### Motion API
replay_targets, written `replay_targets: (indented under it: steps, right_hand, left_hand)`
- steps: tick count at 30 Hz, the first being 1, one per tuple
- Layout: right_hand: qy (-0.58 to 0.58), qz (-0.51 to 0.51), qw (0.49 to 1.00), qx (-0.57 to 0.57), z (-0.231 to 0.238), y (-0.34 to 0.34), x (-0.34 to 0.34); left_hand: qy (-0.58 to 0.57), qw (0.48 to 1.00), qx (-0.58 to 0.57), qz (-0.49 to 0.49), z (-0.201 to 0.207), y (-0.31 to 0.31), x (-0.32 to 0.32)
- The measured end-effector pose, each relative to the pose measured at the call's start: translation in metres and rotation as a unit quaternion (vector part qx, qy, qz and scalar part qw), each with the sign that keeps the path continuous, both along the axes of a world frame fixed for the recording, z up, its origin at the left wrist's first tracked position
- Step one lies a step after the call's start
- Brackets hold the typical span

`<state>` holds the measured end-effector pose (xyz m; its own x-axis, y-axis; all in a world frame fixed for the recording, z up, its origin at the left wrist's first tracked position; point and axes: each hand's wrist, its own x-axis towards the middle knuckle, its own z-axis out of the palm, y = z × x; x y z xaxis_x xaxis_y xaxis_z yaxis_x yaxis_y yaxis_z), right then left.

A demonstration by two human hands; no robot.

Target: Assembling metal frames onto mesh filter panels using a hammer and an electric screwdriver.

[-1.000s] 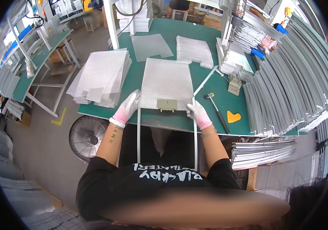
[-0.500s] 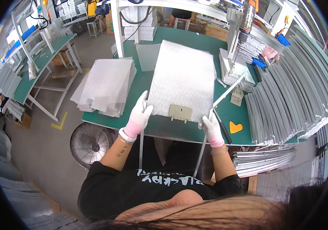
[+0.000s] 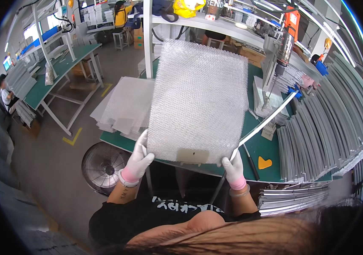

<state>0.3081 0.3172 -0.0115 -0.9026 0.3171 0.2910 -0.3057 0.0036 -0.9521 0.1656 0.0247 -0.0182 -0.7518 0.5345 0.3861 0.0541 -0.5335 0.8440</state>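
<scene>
Both my hands wear white gloves with pink cuffs and grip a silvery metal mesh sheet (image 3: pixel 198 97) by its lower corners. My left hand (image 3: pixel 139 159) is closed on the left lower corner. My right hand (image 3: pixel 233 170) is closed on the right lower corner, together with a thin metal strip (image 3: pixel 268 119) that slants up to the right. Narrow strips also hang below both hands; how they join is hidden. The sheet is lifted, tilted up, and a beige block-shaped fixture (image 3: pixel 193 155) shows through its lower edge.
A stack of mesh sheets (image 3: pixel 124 104) lies left on the green table (image 3: pixel 270 148). An orange-yellow flat piece (image 3: pixel 264 162), a black-handled tool (image 3: pixel 252 163) and a second beige fixture (image 3: pixel 268 131) lie right. Many metal strips (image 3: pixel 317 127) crowd the right edge. A power driver (image 3: pixel 289 36) hangs above; a fan (image 3: pixel 105 168) stands on the floor.
The mesh sheet has risen off the table and tilted up, now covering the beige fixture in front. Both hands moved with it, still gripping its corners. The view has shifted as well.
</scene>
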Motion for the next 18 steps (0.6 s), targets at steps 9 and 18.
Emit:
replay_targets:
  steps: [9, 18]
  right_hand:
    - [0.091, -0.032, 0.99, 0.1, 0.039, -0.009, -0.025]
    - [0.172, -0.198, 0.958, 0.116, 0.086, 0.025, -0.036]
  left_hand:
    - [0.096, 0.975, 0.012, 0.198, 0.031, -0.009, -0.004]
    - [0.209, 0.969, 0.026, 0.13, 0.089, 0.065, -0.055]
